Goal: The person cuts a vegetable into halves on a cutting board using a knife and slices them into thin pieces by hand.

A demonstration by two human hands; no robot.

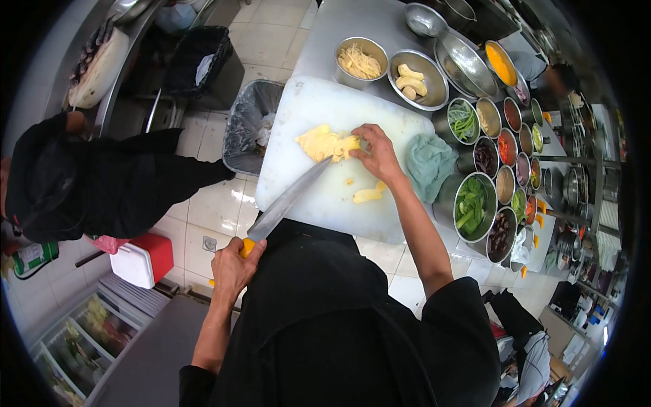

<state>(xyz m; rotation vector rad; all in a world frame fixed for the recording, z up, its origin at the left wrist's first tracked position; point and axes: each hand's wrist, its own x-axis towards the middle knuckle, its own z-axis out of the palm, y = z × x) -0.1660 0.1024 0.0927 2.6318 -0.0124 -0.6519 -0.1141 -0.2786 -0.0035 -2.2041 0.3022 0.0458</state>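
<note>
My left hand [234, 268] is closed round the yellow handle of a large kitchen knife [288, 202]. The blade slants up to the right, its tip at the edge of a spread of thin, pale yellow slices [322, 144] that look like peeled ginger. On the right end of these slices, my right hand [376, 154] has its fingers bent and pressed to the pieces; its fingertips are partly hidden. Under them lies a white cutting board [298, 102]. Closer to me on the board are a larger yellow piece [368, 195] and a small scrap.
Behind the board stand a bowl of pale strips [359, 62] and a bowl of peeled pieces [418, 81]. A green cloth [430, 166] lies at the right, beside several metal containers of cut vegetables. A lined bin [251, 129] stands left; another person [102, 180] is beyond.
</note>
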